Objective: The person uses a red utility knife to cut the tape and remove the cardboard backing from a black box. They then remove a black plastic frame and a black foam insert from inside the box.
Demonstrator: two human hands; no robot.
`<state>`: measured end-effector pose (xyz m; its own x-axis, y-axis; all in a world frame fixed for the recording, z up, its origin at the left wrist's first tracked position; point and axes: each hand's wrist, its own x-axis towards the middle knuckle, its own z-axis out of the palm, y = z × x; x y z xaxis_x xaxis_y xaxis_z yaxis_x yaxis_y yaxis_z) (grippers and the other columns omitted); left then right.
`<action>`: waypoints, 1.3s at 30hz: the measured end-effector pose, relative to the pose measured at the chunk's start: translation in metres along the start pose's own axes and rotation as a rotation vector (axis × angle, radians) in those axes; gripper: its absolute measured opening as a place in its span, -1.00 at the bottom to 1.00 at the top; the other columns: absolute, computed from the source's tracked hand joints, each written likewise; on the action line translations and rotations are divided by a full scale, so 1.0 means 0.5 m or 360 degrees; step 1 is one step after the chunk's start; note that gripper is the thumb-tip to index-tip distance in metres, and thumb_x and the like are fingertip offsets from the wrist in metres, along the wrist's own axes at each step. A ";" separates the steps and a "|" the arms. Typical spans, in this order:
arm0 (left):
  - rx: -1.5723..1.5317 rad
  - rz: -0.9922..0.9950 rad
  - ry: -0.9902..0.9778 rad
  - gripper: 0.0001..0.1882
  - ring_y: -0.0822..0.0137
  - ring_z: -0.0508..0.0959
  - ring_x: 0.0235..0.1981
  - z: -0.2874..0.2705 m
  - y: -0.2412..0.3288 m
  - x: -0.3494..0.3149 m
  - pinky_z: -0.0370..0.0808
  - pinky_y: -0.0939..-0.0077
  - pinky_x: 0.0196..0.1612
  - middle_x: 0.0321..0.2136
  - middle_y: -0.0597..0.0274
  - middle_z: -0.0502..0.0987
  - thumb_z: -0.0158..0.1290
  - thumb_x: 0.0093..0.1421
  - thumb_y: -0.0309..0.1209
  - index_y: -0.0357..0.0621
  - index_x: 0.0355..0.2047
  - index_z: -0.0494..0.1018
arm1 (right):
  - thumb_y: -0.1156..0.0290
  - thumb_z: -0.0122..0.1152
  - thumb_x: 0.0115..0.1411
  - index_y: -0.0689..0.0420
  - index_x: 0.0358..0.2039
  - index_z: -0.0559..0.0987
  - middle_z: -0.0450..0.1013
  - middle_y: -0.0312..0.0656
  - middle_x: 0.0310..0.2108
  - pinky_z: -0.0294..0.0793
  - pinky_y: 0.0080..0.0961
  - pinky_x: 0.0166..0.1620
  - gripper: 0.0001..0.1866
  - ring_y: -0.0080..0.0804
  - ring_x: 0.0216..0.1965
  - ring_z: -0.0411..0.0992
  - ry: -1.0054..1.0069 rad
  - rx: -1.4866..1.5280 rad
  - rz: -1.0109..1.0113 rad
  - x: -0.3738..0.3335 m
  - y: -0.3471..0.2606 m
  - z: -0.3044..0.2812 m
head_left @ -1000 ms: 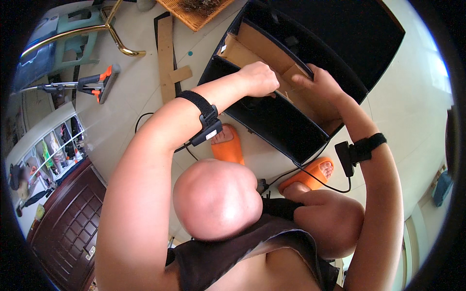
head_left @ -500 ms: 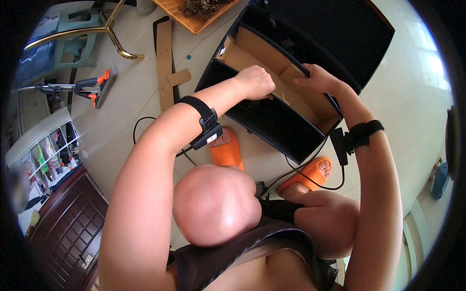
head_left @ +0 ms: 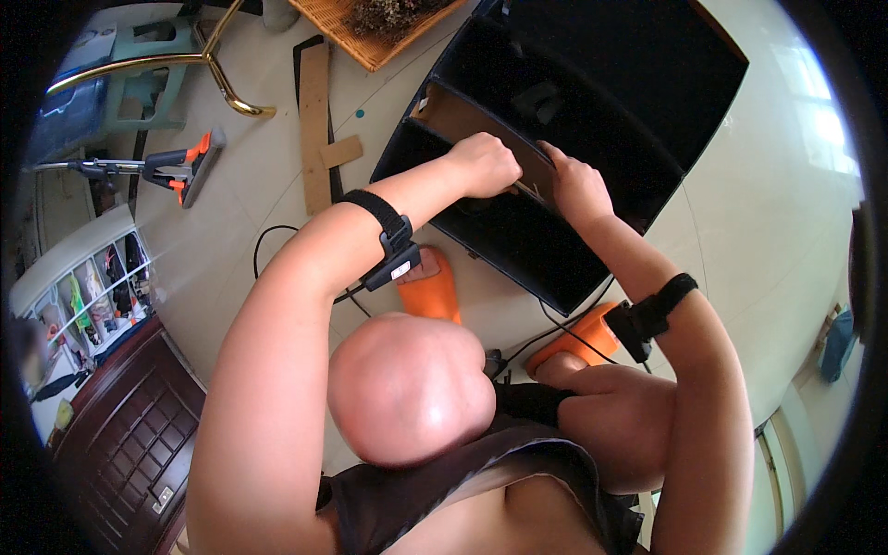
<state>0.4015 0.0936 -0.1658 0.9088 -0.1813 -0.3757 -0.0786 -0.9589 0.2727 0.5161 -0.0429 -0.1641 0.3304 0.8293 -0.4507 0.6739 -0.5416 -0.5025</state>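
A large black box (head_left: 504,242) with a bare brown inside stands on the floor in front of me, set at a slant. My left hand (head_left: 488,165) is closed over the top edge of its near wall, fingertips partly hidden. On the far side of the gap, my right hand (head_left: 578,190) grips the near edge of a wide black panel (head_left: 638,83), one finger lying along it. That panel covers much of the box, so only a narrow strip of the brown interior (head_left: 476,120) shows between my hands.
Left of the box lie a long brown board (head_left: 315,129) and a small brown piece (head_left: 341,151). A wicker basket (head_left: 375,46) stands beyond them. A gold-coloured metal leg (head_left: 242,104) and a mop head (head_left: 199,166) are further left. My orange slippers (head_left: 430,289) are near the box.
The black panel has come toward me, narrowing the gap over the brown interior. My right hand moved left and nearer with it, its forearm swinging inward. My left hand stays almost in place.
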 end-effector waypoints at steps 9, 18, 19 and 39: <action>-0.0043 -0.0120 0.0060 -0.87 0.13 0.54 -0.49 0.004 0.016 -0.016 0.48 0.29 -0.40 -0.60 0.12 0.52 0.06 -0.10 -0.32 -0.09 -0.57 0.50 | 0.57 -0.10 0.04 -0.04 0.08 0.26 0.44 -0.02 -0.24 0.44 -0.29 -0.19 -0.47 -0.11 -0.24 0.44 0.0011 0.0035 -0.0067 -0.003 -0.003 -0.002; -0.0429 -0.0546 0.1310 -0.86 0.24 0.49 -0.35 -0.084 -0.022 -0.258 0.44 0.41 -0.31 -0.38 0.21 0.49 0.05 0.04 -0.37 -0.09 -0.37 0.46 | 0.48 -0.03 0.08 -0.01 0.10 0.23 0.45 0.05 -0.31 0.42 -0.26 -0.16 -0.49 -0.08 -0.24 0.44 -0.0077 0.0028 -0.0249 -0.007 0.036 -0.007; -0.0447 -0.0841 0.1130 -0.85 0.23 0.48 -0.33 -0.056 -0.033 -0.315 0.43 0.40 -0.28 -0.37 0.20 0.48 0.07 0.02 -0.38 -0.10 -0.37 0.46 | 0.48 -0.04 0.08 -0.02 0.10 0.22 0.45 0.07 -0.29 0.41 -0.26 -0.14 -0.48 -0.07 -0.23 0.43 -0.0148 0.0034 -0.0234 -0.010 0.018 -0.014; -0.0483 -0.1314 0.0917 -0.77 0.09 0.50 -0.33 -0.025 -0.081 -0.445 0.42 0.36 -0.32 -0.34 0.10 0.50 -0.11 0.20 -0.28 -0.06 -0.19 0.39 | 0.03 0.16 -0.01 0.24 0.17 0.00 0.07 0.03 0.12 0.02 -0.22 0.20 -0.13 -0.02 0.13 0.06 -0.0082 -0.0233 -0.0636 -0.189 0.144 -0.072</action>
<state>0.2075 0.1754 -0.0824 0.6971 0.7114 -0.0893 0.6876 -0.6281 0.3641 0.5571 -0.1553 -0.1311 -0.0066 0.9600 -0.2799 0.8303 -0.1507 -0.5366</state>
